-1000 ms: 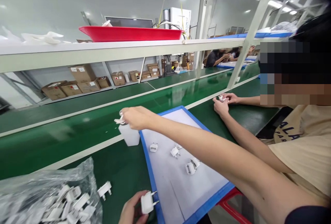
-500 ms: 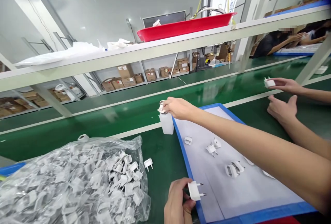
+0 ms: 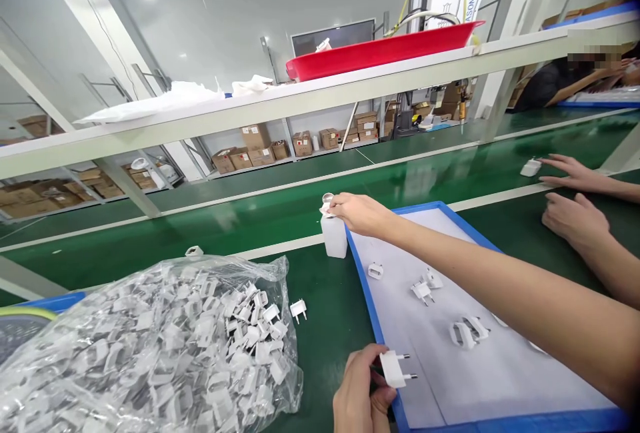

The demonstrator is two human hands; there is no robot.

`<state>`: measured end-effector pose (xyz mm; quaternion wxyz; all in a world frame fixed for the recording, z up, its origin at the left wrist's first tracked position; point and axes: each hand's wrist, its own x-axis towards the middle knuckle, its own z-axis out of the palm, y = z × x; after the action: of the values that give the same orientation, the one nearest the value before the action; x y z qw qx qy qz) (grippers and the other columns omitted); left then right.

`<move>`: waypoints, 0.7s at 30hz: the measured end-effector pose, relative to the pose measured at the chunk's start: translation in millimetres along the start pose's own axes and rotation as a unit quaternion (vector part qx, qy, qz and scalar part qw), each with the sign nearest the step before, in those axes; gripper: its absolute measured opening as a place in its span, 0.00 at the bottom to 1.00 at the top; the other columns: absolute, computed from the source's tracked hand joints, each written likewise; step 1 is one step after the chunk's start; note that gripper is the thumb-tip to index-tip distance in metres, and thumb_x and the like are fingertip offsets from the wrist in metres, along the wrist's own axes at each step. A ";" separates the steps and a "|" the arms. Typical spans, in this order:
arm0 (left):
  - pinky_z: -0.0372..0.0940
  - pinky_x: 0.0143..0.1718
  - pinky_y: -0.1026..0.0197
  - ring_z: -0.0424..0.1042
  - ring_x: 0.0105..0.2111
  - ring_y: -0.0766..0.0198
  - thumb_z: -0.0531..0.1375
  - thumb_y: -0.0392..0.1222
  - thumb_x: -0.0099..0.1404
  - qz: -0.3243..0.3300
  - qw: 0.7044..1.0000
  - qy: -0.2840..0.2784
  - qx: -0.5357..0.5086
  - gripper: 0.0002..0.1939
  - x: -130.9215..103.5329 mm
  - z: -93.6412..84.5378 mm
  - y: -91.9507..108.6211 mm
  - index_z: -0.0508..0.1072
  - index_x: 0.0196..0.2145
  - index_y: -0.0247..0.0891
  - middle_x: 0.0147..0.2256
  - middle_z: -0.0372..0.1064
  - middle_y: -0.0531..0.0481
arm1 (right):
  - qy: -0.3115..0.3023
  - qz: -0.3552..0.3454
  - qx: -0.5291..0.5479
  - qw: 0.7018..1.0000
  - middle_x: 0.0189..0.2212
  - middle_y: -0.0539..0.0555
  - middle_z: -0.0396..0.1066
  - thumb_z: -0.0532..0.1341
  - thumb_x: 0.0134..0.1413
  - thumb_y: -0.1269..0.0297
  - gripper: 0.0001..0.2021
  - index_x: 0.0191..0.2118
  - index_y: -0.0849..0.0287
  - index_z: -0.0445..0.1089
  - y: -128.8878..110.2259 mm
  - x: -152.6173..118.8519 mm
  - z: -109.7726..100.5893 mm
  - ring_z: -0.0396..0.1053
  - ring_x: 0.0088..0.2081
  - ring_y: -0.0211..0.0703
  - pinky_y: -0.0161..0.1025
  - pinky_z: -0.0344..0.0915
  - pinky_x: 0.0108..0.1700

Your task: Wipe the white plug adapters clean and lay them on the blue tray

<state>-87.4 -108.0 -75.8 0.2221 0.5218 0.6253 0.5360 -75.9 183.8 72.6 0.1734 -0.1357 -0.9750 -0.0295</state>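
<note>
My left hand (image 3: 363, 390) pinches a white two-pin plug (image 3: 393, 369) over the left edge of a blue-rimmed tray (image 3: 367, 306), its metal pins facing right. Stretched far across that tray, my right hand (image 3: 363, 212) is closed at the top of a square white bottle (image 3: 334, 238) with a raised round lid. Between its fingertips is a small white cloth-like piece (image 3: 327, 210), pressed on the bottle's top. Several white plugs (image 3: 423, 292) lie scattered on the tray's pale lining. My right forearm hides part of the tray.
A clear plastic bag (image 3: 165, 346) full of white plugs lies at left, with one loose plug (image 3: 299, 310) beside it. A shelf beam (image 3: 240, 106) crosses above, bearing a red tray (image 3: 385, 53). At right, a co-worker's hands (image 3: 575, 220) are near another plug (image 3: 531, 166).
The view has swung slightly left, so things appear farther right. My hands keep their holds. The co-worker's fingers have let go of the plug, which now sits on the green belt.
</note>
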 end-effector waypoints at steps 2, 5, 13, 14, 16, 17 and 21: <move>0.70 0.41 0.66 0.79 0.36 0.61 0.59 0.38 0.69 -0.014 1.000 -0.001 0.000 0.16 -0.9 0.9 -1.7 0.75 0.54 0.44 0.42 0.79 0.49 | 0.005 0.003 0.010 1.000 0.54 0.57 0.71 0.63 0.67 0.61 0.12 0.52 0.59 0.72 0.0 -0.9 0.7 0.72 0.52 0.48 0.51 0.72 0.52; 0.69 0.41 0.66 0.80 0.35 0.62 0.57 0.35 0.68 -0.020 1.000 0.003 0.003 0.18 -1.2 1.2 -3.0 0.75 0.54 0.42 0.42 0.80 0.48 | 0.012 0.007 0.029 0.999 0.54 0.57 0.71 0.63 0.67 0.61 0.12 0.52 0.59 0.72 0.2 -2.3 1.3 0.72 0.52 0.48 0.51 0.72 0.53; 0.71 0.40 0.65 0.79 0.34 0.61 0.56 0.34 0.67 -0.022 1.000 0.011 0.017 0.19 0.0 4.4 1.4 0.76 0.53 0.42 0.41 0.79 0.47 | 0.029 0.026 0.094 0.995 0.54 0.58 0.71 0.63 0.67 0.60 0.13 0.52 0.59 0.72 1.5 -5.9 6.7 0.71 0.53 0.49 0.53 0.70 0.55; 0.71 0.40 0.65 0.79 0.34 0.61 0.56 0.34 0.67 -0.027 0.999 0.011 0.019 0.19 0.3 5.5 2.2 0.76 0.53 0.42 0.41 0.79 0.47 | 0.032 0.030 0.106 0.993 0.55 0.58 0.71 0.63 0.67 0.60 0.13 0.52 0.59 0.72 1.0 -5.8 7.4 0.71 0.54 0.50 0.54 0.70 0.55; 0.71 0.41 0.64 0.80 0.34 0.61 0.56 0.35 0.67 -0.035 0.999 0.010 0.019 0.19 1.3 8.1 3.7 0.76 0.53 0.42 0.41 0.79 0.47 | 0.040 0.041 0.133 0.989 0.54 0.57 0.71 0.63 0.67 0.60 0.12 0.51 0.60 0.73 -0.6 -5.4 7.1 0.71 0.53 0.49 0.54 0.70 0.55; 0.72 0.41 0.64 0.80 0.34 0.61 0.56 0.35 0.67 -0.036 0.999 0.010 0.016 0.18 1.9 9.5 4.3 0.76 0.53 0.42 0.42 0.80 0.47 | 0.046 0.049 0.150 0.986 0.54 0.57 0.71 0.64 0.67 0.60 0.12 0.51 0.60 0.73 -1.9 -5.7 5.8 0.71 0.53 0.49 0.54 0.70 0.55; 0.73 0.44 0.64 0.82 0.38 0.60 0.56 0.37 0.70 -0.020 0.999 0.032 -0.012 0.20 4.9 13.5 4.1 0.73 0.58 0.42 0.47 0.81 0.45 | 0.107 0.120 0.233 0.959 0.49 0.56 0.73 0.62 0.68 0.58 0.11 0.47 0.60 0.73 -15.0 -21.4 -6.6 0.72 0.49 0.46 0.50 0.70 0.53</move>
<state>-76.2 -98.2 -75.2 0.2189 0.4893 0.6361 0.5551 -58.5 163.3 71.3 0.3055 -0.2037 -0.9072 0.2051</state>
